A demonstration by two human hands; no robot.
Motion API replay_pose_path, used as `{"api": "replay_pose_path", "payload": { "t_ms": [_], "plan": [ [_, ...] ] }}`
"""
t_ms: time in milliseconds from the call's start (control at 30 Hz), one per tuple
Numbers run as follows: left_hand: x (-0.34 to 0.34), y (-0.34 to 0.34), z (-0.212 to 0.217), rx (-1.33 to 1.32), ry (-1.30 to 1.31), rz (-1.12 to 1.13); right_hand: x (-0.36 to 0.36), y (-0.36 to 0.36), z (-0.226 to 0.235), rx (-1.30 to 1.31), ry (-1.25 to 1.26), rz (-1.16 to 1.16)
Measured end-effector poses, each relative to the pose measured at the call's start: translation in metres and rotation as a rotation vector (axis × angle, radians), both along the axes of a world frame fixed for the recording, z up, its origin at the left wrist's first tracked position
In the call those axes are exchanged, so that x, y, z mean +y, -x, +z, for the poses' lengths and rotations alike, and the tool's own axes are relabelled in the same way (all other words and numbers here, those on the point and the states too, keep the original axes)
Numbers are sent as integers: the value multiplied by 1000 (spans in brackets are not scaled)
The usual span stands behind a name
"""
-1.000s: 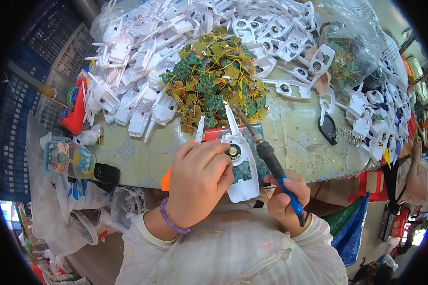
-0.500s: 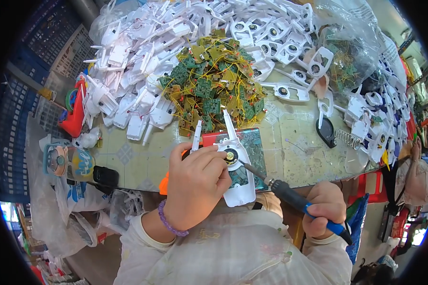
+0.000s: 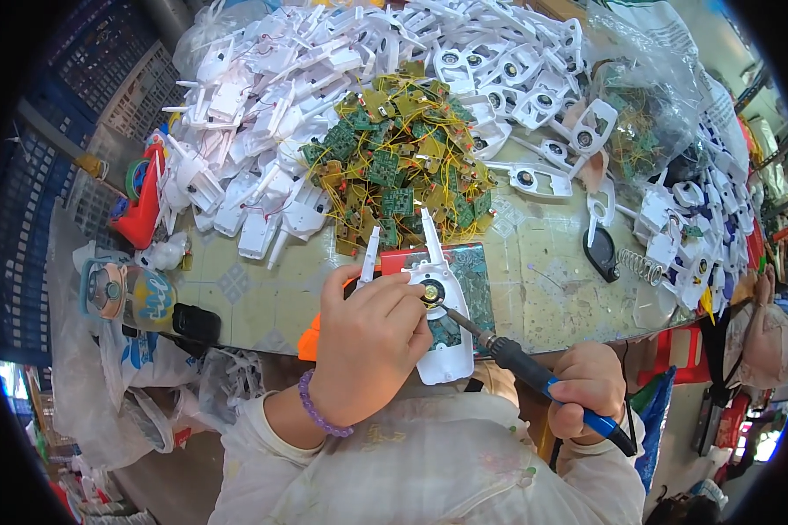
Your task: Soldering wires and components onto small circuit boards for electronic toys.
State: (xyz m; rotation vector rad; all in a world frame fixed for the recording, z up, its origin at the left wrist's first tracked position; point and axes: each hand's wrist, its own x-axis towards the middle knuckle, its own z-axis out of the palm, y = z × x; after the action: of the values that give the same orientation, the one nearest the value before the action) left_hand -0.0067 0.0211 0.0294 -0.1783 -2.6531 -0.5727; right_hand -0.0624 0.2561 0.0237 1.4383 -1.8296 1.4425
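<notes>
Under my left hand (image 3: 368, 354) is a white plastic housing (image 3: 447, 366) with two prongs at its far end. The fingers are curled over its left side and grip it beside a small round speaker (image 3: 432, 293). My right hand (image 3: 588, 385) is closed around the blue and black handle of a soldering iron (image 3: 518, 360). The iron's tip points left and reaches the speaker's lower right edge; whether it touches is too small to tell. Beneath the housing lies a flat red-edged, green-patterned piece (image 3: 474, 276). My left fingertips are partly hidden behind the hand.
Beyond the housing rises a heap of green circuit boards (image 3: 398, 201) with yellow wires. White plastic shells (image 3: 263, 210) are piled behind and left of it. To the right lie a black oval part (image 3: 601, 254) and a coiled-wire stand (image 3: 641, 266). A clear bottle (image 3: 149, 297) stands left.
The view has shifted slightly, so the table items sit a little lower and right. My right hand and the soldering iron have moved slightly left; its tip remains at the speaker's edge.
</notes>
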Motion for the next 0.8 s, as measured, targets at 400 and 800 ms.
{"api": "replay_pose_path", "payload": {
  "t_ms": [400,800],
  "plan": [
    [1,1,0,6,20,14,2,7,6,36,-45,33],
    [0,0,1,-18,-6,-7,-1,19,32,-7,-177,100]
  ]
}}
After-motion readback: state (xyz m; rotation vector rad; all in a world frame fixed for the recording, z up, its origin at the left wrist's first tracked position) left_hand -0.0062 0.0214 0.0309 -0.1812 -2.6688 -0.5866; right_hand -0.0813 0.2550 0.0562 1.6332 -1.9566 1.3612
